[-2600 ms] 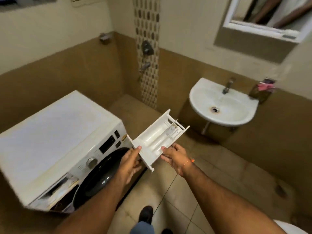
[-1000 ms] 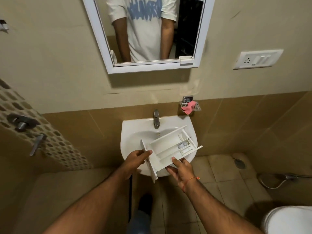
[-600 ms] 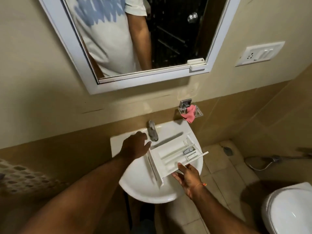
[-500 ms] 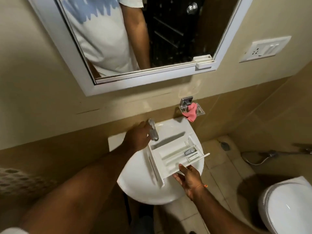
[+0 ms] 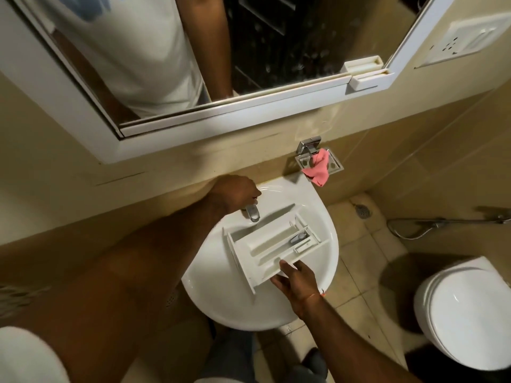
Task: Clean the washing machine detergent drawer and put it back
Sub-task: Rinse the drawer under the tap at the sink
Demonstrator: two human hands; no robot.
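The white detergent drawer (image 5: 272,246) hangs level over the white basin (image 5: 221,294), its compartments facing up and a small blue-grey insert in the right one. My right hand (image 5: 297,281) holds the drawer by its near edge, thumb on top and fingers underneath. My left hand (image 5: 235,193) grips the top of the chrome tap (image 5: 252,212) at the back of the basin, just left of the drawer. No water is visible from the spout.
A pink cloth (image 5: 318,168) lies in the chrome soap dish (image 5: 336,164) on the wall, right of the tap. A mirror (image 5: 193,59) hangs above. A toilet (image 5: 464,313) stands at the right, a floor drain (image 5: 362,210) and a hose beyond it.
I turned from the washing machine to the basin carrying the drawer. My left hand let go of the drawer and took hold of the tap; my right hand now holds the drawer alone.
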